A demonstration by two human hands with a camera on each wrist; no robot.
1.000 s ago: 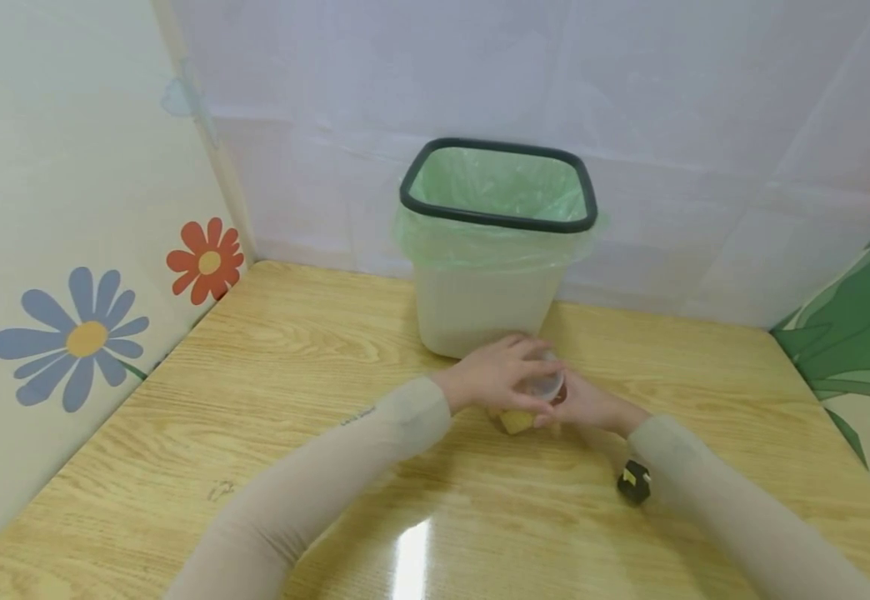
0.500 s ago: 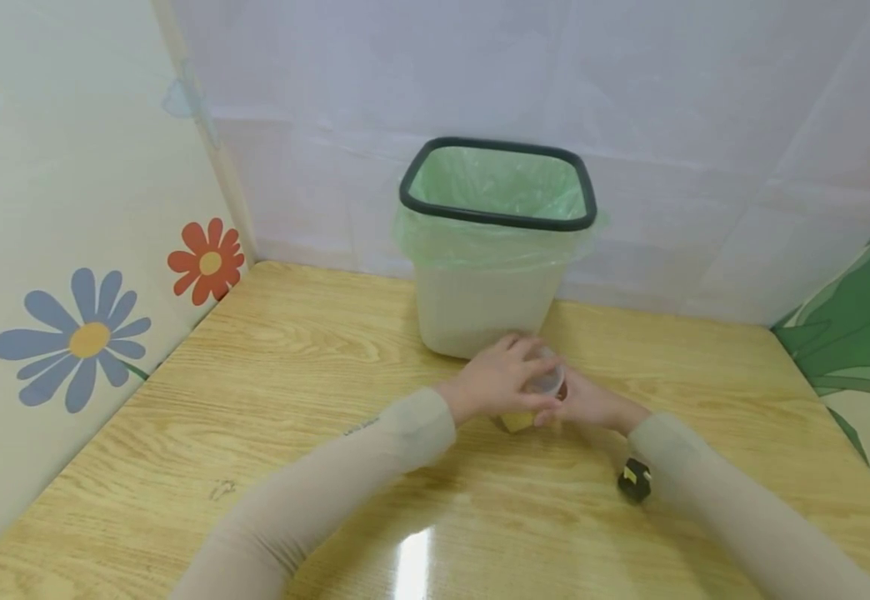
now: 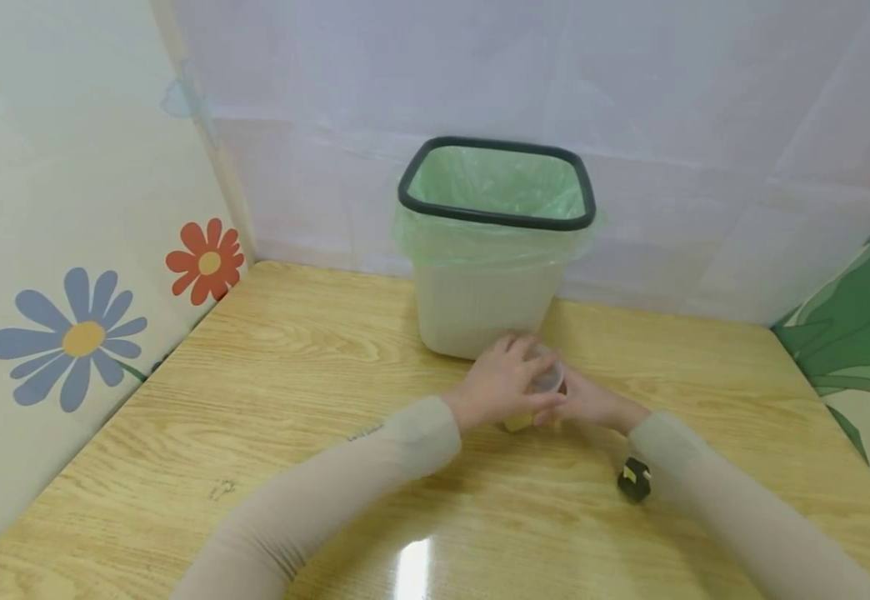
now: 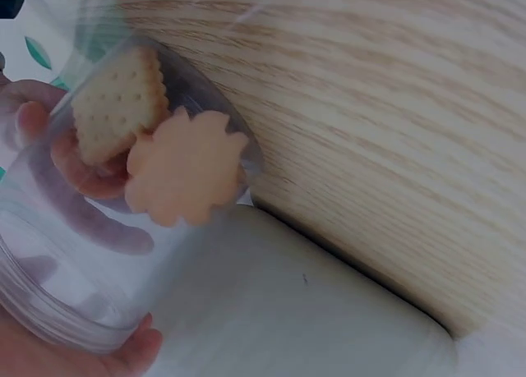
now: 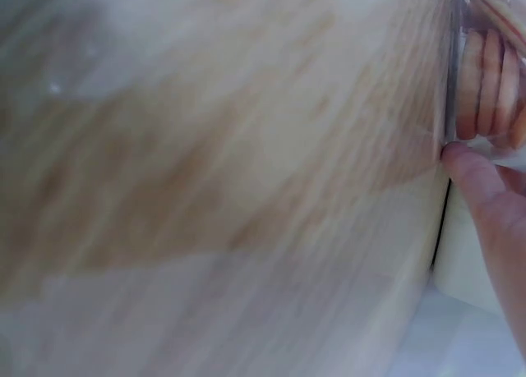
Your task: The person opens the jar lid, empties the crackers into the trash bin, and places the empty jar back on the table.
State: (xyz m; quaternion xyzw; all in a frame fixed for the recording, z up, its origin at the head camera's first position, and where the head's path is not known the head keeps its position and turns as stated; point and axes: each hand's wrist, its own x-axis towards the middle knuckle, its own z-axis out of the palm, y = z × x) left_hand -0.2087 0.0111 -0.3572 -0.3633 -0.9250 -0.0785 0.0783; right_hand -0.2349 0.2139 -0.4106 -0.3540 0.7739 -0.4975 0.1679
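A clear plastic jar (image 4: pixel 115 245) stands on the table, held by both hands close to the bin's front. Inside it lie a scalloped round biscuit (image 4: pixel 189 170) and a square biscuit (image 4: pixel 119 104); several stacked biscuits (image 5: pixel 486 81) show in the right wrist view. From above, my left hand (image 3: pixel 502 383) curls its fingers around the jar's round clear top. My right hand (image 3: pixel 592 402) grips the jar's body from the right side. Behind the see-through wall, right-hand fingers (image 4: pixel 90 176) appear in the left wrist view. Whether the top is a separate lid I cannot tell.
A white bin (image 3: pixel 480 308) with a black rim and green liner bag stands just behind the hands. Near the right sleeve, a small black object with a yellow patch (image 3: pixel 634 480) lies on the wood-grain table (image 3: pixel 315 333). Cloth walls surround the table's back and sides.
My left wrist and forearm have shifted slightly to the right, with the left hand turned a little about the jar's top. The right hand stays nearly still.
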